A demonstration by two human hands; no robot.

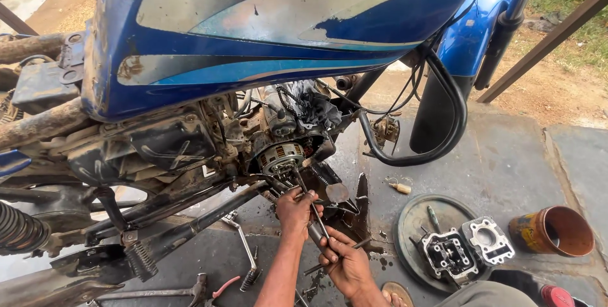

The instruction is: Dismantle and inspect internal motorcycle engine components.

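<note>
Under the blue painted metal motorcycle fuel tank (272, 22), the left hand (295, 213) reaches up beside the round ribbed metal engine rotor (280, 157), fingers curled together around a long thin dark metal rod (310, 202). The right hand (345, 262) sits just below it, fingers clamped on the rod's lower end. Near the wet stone floor's right edge, a round grey metal tray (411, 218) holds a grey finned cylinder block (487, 240).

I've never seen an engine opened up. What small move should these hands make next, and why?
Probably steady the long screwdriver and press it in: its tip sits at the exposed round rotor, with the left hand gripping the shaft and the right hand on the handle.
</note>
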